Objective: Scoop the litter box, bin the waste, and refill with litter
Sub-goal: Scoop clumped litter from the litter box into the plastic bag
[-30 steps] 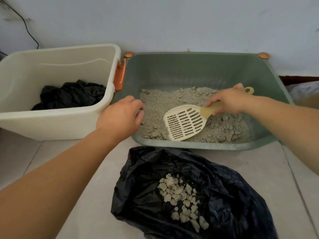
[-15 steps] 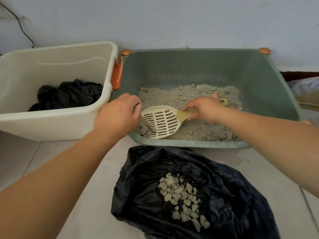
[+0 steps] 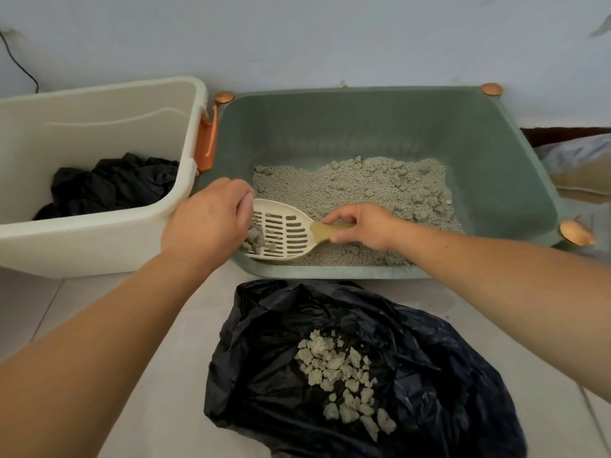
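Note:
A green litter box stands against the wall with grey litter piled in it. My right hand grips the yellow handle of a cream slotted scoop, whose head lies low at the box's front left corner with a few grey clumps on it. My left hand curls over the box's front left rim, its fingertips hidden behind the edge. On the floor in front lies an open black bin bag holding several pale waste clumps.
A cream plastic tub with an orange handle stands left of the litter box, with crumpled black bags inside. Pale floor tiles surround the bin bag. A cable hangs on the wall at far left. Cloth lies at far right.
My right hand has swept the scoop leftward through the litter to the front left corner, gathering a few clumps. My left hand has stayed on the box rim.

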Motion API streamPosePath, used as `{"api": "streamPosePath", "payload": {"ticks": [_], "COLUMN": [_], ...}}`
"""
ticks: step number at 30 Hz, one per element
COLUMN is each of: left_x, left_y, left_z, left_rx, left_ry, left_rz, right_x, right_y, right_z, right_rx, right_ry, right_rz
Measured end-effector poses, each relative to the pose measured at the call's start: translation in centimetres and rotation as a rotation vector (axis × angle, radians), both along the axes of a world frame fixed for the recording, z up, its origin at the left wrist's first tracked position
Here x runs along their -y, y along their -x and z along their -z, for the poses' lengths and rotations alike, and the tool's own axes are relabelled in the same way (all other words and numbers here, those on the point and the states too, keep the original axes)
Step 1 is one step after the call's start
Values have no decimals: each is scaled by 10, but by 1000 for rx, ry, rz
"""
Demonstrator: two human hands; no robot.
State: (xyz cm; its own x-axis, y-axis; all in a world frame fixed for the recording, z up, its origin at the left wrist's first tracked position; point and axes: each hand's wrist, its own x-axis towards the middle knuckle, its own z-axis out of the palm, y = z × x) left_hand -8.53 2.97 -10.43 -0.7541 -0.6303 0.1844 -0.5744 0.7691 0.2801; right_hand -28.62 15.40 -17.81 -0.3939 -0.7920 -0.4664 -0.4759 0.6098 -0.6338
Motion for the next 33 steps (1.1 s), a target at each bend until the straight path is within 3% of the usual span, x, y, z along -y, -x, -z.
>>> {"api": "streamPosePath", "payload": {"ticks": [15,22,33], "left_x": [-5,-5,-6], "left_y": [-1,0,-1], "left_z": [-8,-8,-8], "left_rx": [11,51,144], "left_ry": [-54,-46,-32], "left_rz": [-16,-17,-23], "right_x": [4,-24,5], "right_y": [27,60,36], "right_z": [-22,-38,-48], "right_rx": [-39,-453,-655], "right_ry": [98,-166,-245], "right_rz": [106,57,-14]}}
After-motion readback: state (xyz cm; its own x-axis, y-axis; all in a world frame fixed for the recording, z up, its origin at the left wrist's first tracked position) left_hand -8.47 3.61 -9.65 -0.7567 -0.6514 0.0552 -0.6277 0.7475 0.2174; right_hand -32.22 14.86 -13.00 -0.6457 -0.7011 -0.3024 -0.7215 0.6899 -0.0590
